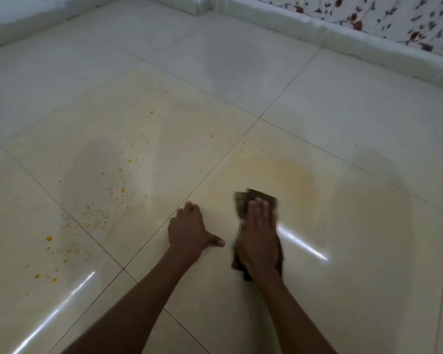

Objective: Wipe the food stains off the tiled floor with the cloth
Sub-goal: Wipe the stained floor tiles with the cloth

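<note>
While the right hand presses flat-fingered on the cloth, the left hand rests open on the tiled floor just left of it; soft and limp, the cloth likely bunches unless pinned under the palm, yellow smear just beyond it

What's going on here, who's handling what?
A person is wiping the glossy cream tiled floor. The right hand presses flat on a crumpled dark brown cloth, just short of a pale yellowish smear. The left hand rests flat on the floor beside it, holding nothing. Small orange specks scattered over the tiles to the left are not yet wiped.
</note>
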